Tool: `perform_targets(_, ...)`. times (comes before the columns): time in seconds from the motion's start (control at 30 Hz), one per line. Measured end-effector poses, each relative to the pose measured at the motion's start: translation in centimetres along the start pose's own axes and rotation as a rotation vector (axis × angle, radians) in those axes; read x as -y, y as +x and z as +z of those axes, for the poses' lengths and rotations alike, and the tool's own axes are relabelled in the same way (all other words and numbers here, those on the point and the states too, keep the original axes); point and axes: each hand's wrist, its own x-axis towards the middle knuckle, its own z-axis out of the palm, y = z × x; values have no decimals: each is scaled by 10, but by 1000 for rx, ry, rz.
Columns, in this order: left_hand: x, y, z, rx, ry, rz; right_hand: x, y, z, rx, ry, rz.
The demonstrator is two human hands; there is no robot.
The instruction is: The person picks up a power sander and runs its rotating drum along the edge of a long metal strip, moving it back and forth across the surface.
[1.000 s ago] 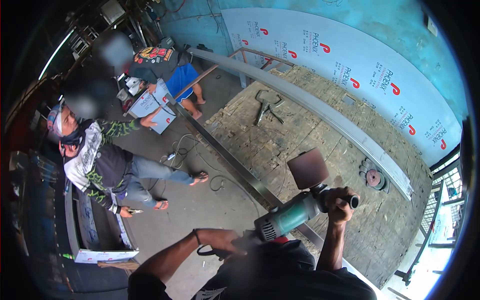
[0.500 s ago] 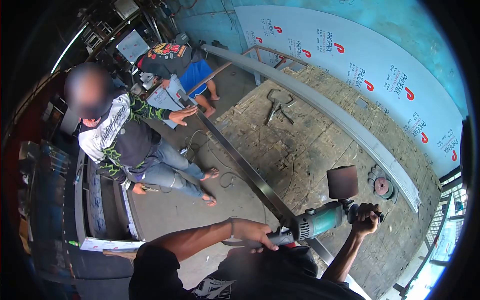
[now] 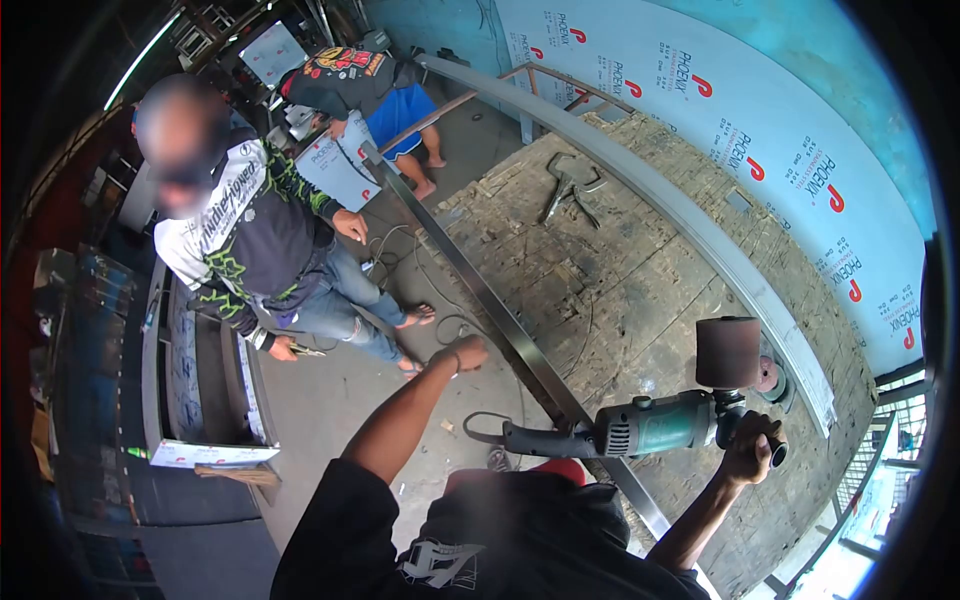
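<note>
A long flat steel bar (image 3: pixel 480 300) runs along the near edge of the plywood worktop (image 3: pixel 620 270), from the far left toward the person. The green angle grinder (image 3: pixel 650 425) sits above the bar's near end. A long grey metal channel (image 3: pixel 680 215) lies along the worktop's far side, with locking pliers (image 3: pixel 568 190) between the two. A co-worker in a patterned jersey (image 3: pixel 250 230) stands on the floor left of the bar.

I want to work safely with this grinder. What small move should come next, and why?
Probably bring the left hand back onto the rear handle of the grinder. Only the right hand grips it, at the side handle, and the left hand hangs open in the air near the long metal bar. Two hands likely steady the drum better.
</note>
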Motion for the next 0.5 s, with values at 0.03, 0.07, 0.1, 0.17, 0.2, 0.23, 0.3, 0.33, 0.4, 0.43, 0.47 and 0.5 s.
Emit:
perform_targets(0.03,-13,-8,-14,-11,-8,-3,2,4,3,-31,-15,-18)
perform_targets(0.07,-41,-27,-49,-114,-536,-248,3,5,6,-6,-18,-22)
perform_targets(0.1,-62,-39,-74,-209,-1066,-491,5,4,6,5,-20,-16)
perform_targets(0.17,-66,-35,-84,-222,-1049,-508,6,1,3,22,-62,15)
perform_targets(0.2,-69,-38,-86,-240,-1050,-520,5,-1,0,19,-73,12)
perform_targets(0.23,-72,-40,-88,-258,-1050,-532,4,-5,-3,25,-75,17)
perform_targets(0.3,-79,-49,-91,-277,-911,-559,0,-10,-7,-58,-1,104)
perform_targets(0.33,-84,-53,-85,-435,-786,-497,-4,-14,-13,-50,28,116)
perform_targets(0.4,-119,-75,-107,-486,-901,-297,-10,-19,-14,-89,33,126)
perform_targets(0.43,-156,-100,-143,-372,-1144,-158,-13,-21,-16,-125,37,132)
perform_targets(0.47,-175,-107,-148,-301,-1106,14,-19,-24,-19,-119,19,128)
perform_targets(0.5,-191,-113,-150,-234,-1066,181,-23,-25,-16,-138,42,150)
